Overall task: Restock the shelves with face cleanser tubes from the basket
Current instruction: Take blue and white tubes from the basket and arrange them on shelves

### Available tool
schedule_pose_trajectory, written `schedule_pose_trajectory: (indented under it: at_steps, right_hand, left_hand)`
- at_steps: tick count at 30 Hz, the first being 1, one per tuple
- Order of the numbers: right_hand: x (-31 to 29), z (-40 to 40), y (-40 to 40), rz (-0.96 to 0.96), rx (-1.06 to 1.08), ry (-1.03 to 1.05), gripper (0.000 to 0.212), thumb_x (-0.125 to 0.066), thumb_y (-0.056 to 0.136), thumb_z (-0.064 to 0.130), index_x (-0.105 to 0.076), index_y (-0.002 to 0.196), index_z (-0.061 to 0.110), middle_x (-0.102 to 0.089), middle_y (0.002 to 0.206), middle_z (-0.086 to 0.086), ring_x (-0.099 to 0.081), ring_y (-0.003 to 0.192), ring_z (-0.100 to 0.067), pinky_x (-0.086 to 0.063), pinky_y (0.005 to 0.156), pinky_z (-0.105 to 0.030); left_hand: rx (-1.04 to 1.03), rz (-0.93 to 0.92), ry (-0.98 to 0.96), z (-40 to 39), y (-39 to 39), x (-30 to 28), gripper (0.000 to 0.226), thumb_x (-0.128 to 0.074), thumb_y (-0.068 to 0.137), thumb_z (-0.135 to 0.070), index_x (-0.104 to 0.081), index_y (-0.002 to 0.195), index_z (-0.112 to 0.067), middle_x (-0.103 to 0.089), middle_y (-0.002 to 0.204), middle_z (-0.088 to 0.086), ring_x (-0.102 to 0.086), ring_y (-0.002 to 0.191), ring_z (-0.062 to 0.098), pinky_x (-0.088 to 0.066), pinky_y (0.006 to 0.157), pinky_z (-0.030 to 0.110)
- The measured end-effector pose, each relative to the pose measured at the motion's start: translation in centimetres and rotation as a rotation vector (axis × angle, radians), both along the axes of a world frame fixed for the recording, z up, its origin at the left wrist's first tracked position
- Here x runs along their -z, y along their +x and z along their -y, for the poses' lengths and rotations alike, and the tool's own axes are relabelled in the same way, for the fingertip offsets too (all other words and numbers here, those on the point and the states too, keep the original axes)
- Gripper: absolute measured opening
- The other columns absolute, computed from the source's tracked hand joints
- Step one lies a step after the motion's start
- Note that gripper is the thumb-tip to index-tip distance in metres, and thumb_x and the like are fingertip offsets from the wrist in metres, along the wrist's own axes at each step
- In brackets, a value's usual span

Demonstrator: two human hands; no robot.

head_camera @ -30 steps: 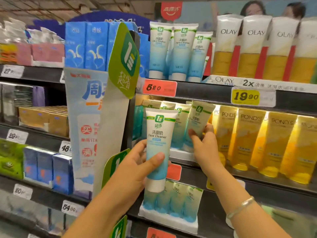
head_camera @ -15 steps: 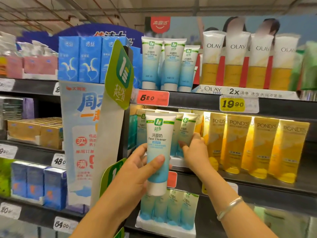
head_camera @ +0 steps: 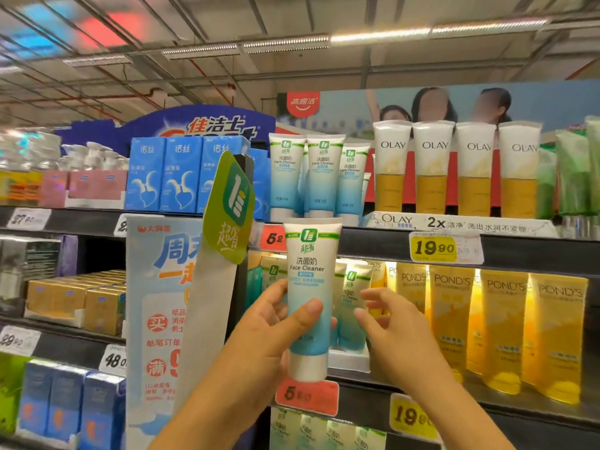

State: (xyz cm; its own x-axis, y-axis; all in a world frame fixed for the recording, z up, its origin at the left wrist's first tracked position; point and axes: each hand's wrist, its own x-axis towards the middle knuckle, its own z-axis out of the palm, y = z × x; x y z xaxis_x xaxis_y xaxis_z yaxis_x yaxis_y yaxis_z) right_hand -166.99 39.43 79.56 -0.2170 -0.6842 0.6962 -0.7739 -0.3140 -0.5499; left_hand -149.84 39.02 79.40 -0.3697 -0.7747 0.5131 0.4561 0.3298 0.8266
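Observation:
My left hand (head_camera: 269, 339) grips a white and blue face cleanser tube (head_camera: 310, 287), held upright with its cap down in front of the middle shelf (head_camera: 422, 389). Just right of the tube is my right hand (head_camera: 393, 323), fingers loosely spread and holding nothing. Behind them a row of the same tubes (head_camera: 352, 303) stands on the middle shelf. More matching tubes (head_camera: 321, 177) stand on the top shelf and others (head_camera: 328, 433) on the shelf below. The basket is out of view.
Yellow Pond's tubes (head_camera: 503, 329) fill the middle shelf to the right, Olay tubes (head_camera: 454, 167) the top shelf. A green hanging sign (head_camera: 229, 206) and a paper banner (head_camera: 162, 319) jut out at left. Blue boxes (head_camera: 178, 177) stand at upper left.
My right hand has let go of the shelf tube and drawn back beside the held tube. My view has tilted upward, so the shelves sit lower in the frame.

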Motion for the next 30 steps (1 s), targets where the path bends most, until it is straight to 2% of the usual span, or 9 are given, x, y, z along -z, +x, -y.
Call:
schedule_pose_trajectory:
  at_steps: [2, 4, 7, 9, 11, 14, 18, 22, 30]
  right_hand:
    - [-1.9, -1.5, -0.2, 0.073, -0.128, -0.092, 0.009, -0.057, 0.089, 0.031, -0.062, 0.095, 0.033, -0.062, 0.09, 0.02, -0.06, 0.08, -0.001, -0.046, 0.064, -0.011]
    - [-4.3, -2.6, -0.1, 0.247, -0.32, -0.158, 0.008, -0.058, 0.085, 0.032, -0.066, 0.086, 0.03, -0.069, 0.082, 0.011, -0.065, 0.08, -0.005, -0.054, 0.065, -0.019]
    - [-8.0, -3.3, -0.2, 0.386, -0.531, -0.185, 0.028, -0.055, 0.074, 0.042, -0.068, 0.09, 0.022, -0.072, 0.088, 0.003, -0.068, 0.083, -0.009, -0.058, 0.063, -0.022]
    - [-10.1, -3.4, -0.5, 0.391, -0.592, -0.193, 0.039, -0.055, 0.066, 0.045, -0.067, 0.094, 0.02, -0.073, 0.095, -0.001, -0.069, 0.089, -0.013, -0.058, 0.07, -0.029]
    - [-12.0, -3.2, -0.8, 0.385, -0.666, -0.184, 0.04, -0.056, 0.064, 0.044, -0.067, 0.094, 0.019, -0.073, 0.096, -0.002, -0.069, 0.091, -0.015, -0.056, 0.078, -0.035]
    - [-14.5, -2.5, -1.2, 0.352, -0.723, -0.167, 0.035, -0.06, 0.066, 0.038, -0.066, 0.094, 0.019, -0.073, 0.098, -0.002, -0.069, 0.094, -0.017, -0.057, 0.081, -0.035]
    - [-17.2, -1.0, -1.8, 0.352, -0.694, -0.158, 0.012, -0.061, 0.082, 0.018, -0.063, 0.094, 0.015, -0.071, 0.097, -0.003, -0.069, 0.091, -0.016, -0.058, 0.077, -0.028]
    - [-18.6, 0.5, -2.2, 0.322, -0.605, -0.174, 0.008, -0.061, 0.086, 0.012, -0.061, 0.094, 0.012, -0.068, 0.099, -0.006, -0.066, 0.095, -0.021, -0.056, 0.08, -0.031]
    - [-18.4, 4.1, -1.5, 0.156, -0.178, -0.21, 0.033, -0.07, 0.081, 0.025, -0.062, 0.106, 0.006, -0.067, 0.108, -0.01, -0.063, 0.097, -0.022, -0.054, 0.087, -0.045]
  left_hand:
    - [-0.003, -0.003, -0.035, 0.2, -0.5, -1.1, 0.058, -0.074, 0.057, -0.033, -0.062, 0.111, -0.019, -0.072, 0.104, 0.006, -0.068, 0.096, 0.02, -0.056, 0.077, 0.029]
    - [-0.033, 0.02, -0.08, 0.5, -1.2, -2.4, 0.056, -0.075, 0.054, -0.035, -0.065, 0.108, -0.022, -0.072, 0.103, 0.004, -0.069, 0.094, 0.018, -0.055, 0.079, 0.031]
    - [-0.077, 0.072, -0.172, 1.0, -2.1, -5.0, 0.053, -0.076, 0.053, -0.038, -0.067, 0.104, -0.024, -0.071, 0.102, 0.002, -0.067, 0.094, 0.018, -0.053, 0.081, 0.033]
    - [-0.086, 0.083, -0.227, 1.2, -2.6, -7.0, 0.054, -0.076, 0.052, -0.039, -0.068, 0.104, -0.023, -0.071, 0.103, 0.002, -0.066, 0.099, 0.021, -0.051, 0.087, 0.037]
    - [-0.11, 0.091, -0.281, 1.4, -3.1, -9.2, 0.056, -0.075, 0.053, -0.039, -0.066, 0.105, -0.02, -0.071, 0.103, 0.004, -0.066, 0.099, 0.02, -0.051, 0.088, 0.036]
    - [-0.144, 0.098, -0.357, 1.8, -4.2, -12.1, 0.052, -0.071, 0.058, -0.036, -0.065, 0.106, -0.02, -0.069, 0.107, 0.004, -0.066, 0.092, 0.012, -0.053, 0.077, 0.024]
    - [-0.23, 0.133, -0.391, 3.0, -6.0, -14.3, 0.041, -0.071, 0.071, -0.03, -0.059, 0.11, -0.022, -0.064, 0.11, 0.006, -0.062, 0.095, 0.017, -0.05, 0.077, 0.03]
    - [-0.402, 0.165, -0.415, 4.8, -7.2, -15.3, 0.034, -0.071, 0.077, -0.029, -0.052, 0.106, -0.026, -0.062, 0.11, 0.003, -0.061, 0.098, 0.016, -0.05, 0.071, 0.022]
    - [-0.779, 0.342, -0.498, 6.8, -8.2, -14.4, 0.043, -0.073, 0.078, -0.028, -0.057, 0.115, -0.014, -0.06, 0.099, -0.002, -0.059, 0.084, 0.01, -0.049, 0.067, 0.018]
